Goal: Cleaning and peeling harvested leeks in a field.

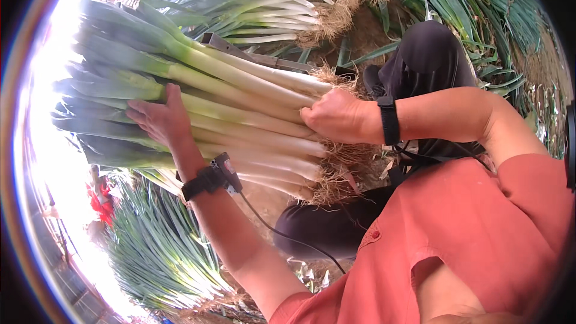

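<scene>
A wide bunch of thick green onions (252, 111) lies across in front of me, leaves to the left and white stalks running right to shaggy roots (339, 171). My left hand (162, 117) rests on it where the stalks turn green, its fingers stretched out and spread. Near the root end, my right hand (336, 114) is closed in a fist on the white stalks; its curled fingers hide how many it grips. Under the bunch's upper edge, part of a grey metal bar (231, 48) shows.
Beyond the bunch lies another pile of green onions (282, 0), with more leafy ones (444, 6) at the far right. A further heap (162, 240) is at the lower left. My dark-trousered knees (432, 54) flank the root end. A cable (276, 231) runs from my left wrist.
</scene>
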Available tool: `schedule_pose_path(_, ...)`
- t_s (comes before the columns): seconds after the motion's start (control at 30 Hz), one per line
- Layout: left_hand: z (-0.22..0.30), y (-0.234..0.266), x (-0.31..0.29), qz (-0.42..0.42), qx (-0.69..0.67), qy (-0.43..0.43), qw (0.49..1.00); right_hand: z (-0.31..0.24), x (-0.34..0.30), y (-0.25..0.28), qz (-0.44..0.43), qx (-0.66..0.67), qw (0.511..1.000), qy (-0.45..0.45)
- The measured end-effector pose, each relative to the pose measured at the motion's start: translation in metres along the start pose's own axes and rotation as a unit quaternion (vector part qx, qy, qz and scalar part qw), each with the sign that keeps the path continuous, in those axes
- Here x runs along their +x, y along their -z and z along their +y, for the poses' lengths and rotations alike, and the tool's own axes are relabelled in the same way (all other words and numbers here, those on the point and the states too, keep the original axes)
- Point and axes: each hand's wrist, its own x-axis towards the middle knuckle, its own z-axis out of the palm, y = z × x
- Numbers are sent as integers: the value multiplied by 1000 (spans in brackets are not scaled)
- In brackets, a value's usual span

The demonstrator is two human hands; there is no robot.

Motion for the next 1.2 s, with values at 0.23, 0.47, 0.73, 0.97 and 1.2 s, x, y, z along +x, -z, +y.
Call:
schedule_pose_path(0.23, -2, 0, -3, 18, -23, 8, 1000, -4, 18, -3, -82, -47, 995, 30)
schedule_pose_path(0.47, 0, 4, -4, -1, 3, 40, 999, -7, 35, 14, -94, -14, 994, -50)
schedule_pose_path(0.73, 0, -4, -4, 27, 21, 35, 999, -7, 27, 31, -156, 62, 980, -108)
schedule_pose_path(0.97, -4, -13, -4, 46, 43, 30, 998, -15, 21, 37, -182, 85, 974, -102)
schedule_pose_path(1.2, -2, -12, -5, 34, 29, 37, 998, 11, 25, 38, -269, 204, 932, -131)
